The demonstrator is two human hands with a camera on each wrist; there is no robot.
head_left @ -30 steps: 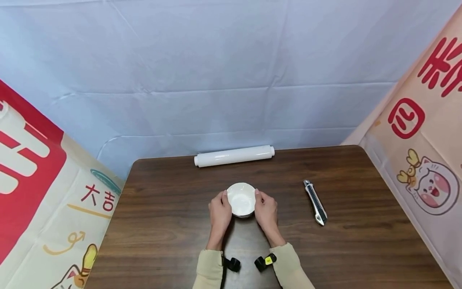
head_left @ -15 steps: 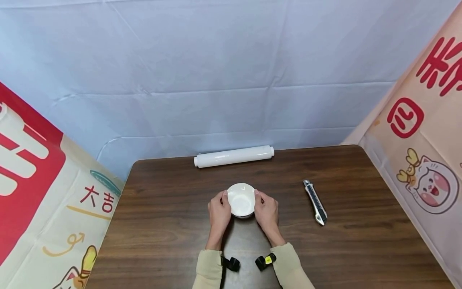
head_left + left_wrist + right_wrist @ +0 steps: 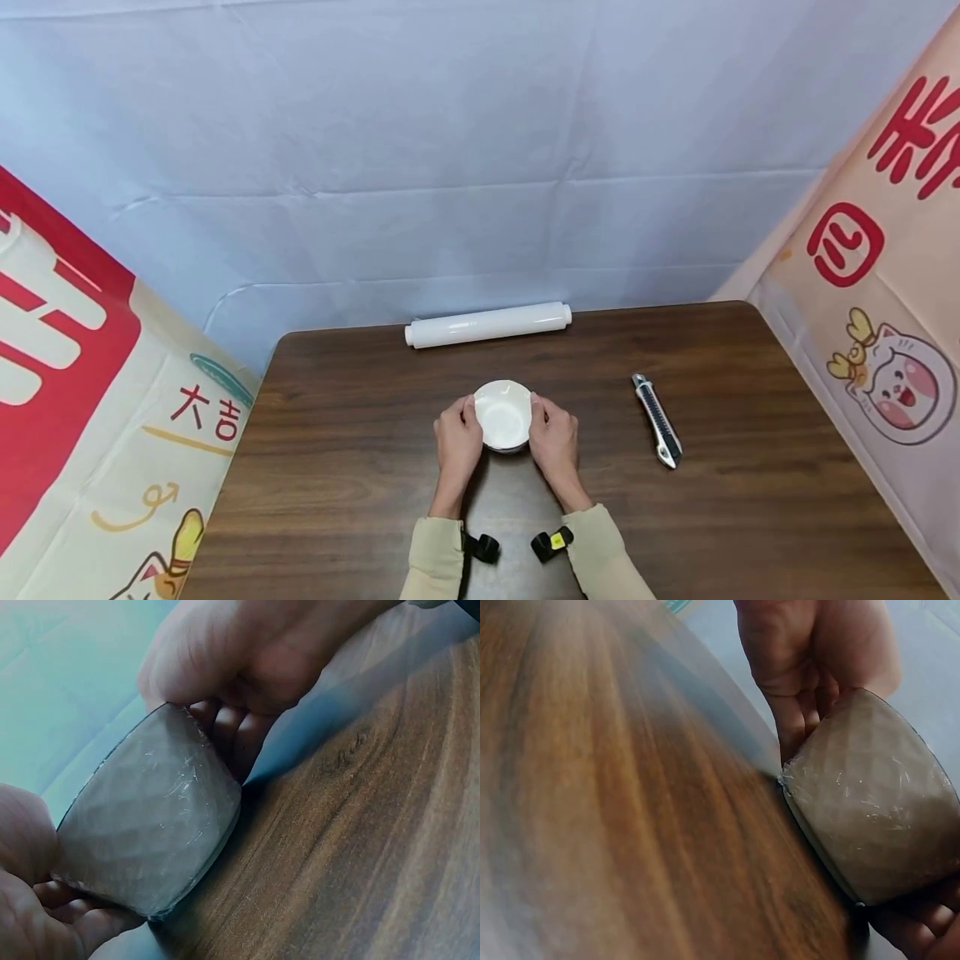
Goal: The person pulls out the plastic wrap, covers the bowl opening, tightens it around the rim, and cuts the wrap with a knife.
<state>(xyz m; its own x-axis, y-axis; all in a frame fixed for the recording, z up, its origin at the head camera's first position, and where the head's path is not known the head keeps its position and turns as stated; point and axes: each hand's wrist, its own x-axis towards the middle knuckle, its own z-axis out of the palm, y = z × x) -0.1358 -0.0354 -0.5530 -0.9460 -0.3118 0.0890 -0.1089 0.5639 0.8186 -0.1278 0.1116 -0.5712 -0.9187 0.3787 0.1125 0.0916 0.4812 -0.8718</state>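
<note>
A small white bowl (image 3: pixel 502 415) stands upright near the middle of the table, held from both sides. My left hand (image 3: pixel 457 437) grips its left side, thumb at the rim. On the opposite side my right hand (image 3: pixel 554 437) does the same, with fingers curled below the rim. Seen from the left wrist, the bowl's outer wall (image 3: pixel 150 817) has a diamond-like relief and clear, shiny, wrinkled film over it. The same film glints on the bowl wall (image 3: pixel 877 810) in the right wrist view. Its base is close over the tabletop.
A white roll (image 3: pixel 487 325) lies along the back edge of the brown wooden table (image 3: pixel 337 467). To the right of the hands is a utility knife (image 3: pixel 657 421). A pale cloth (image 3: pixel 450 167) hangs behind, with printed banners (image 3: pixel 862 367) at both sides.
</note>
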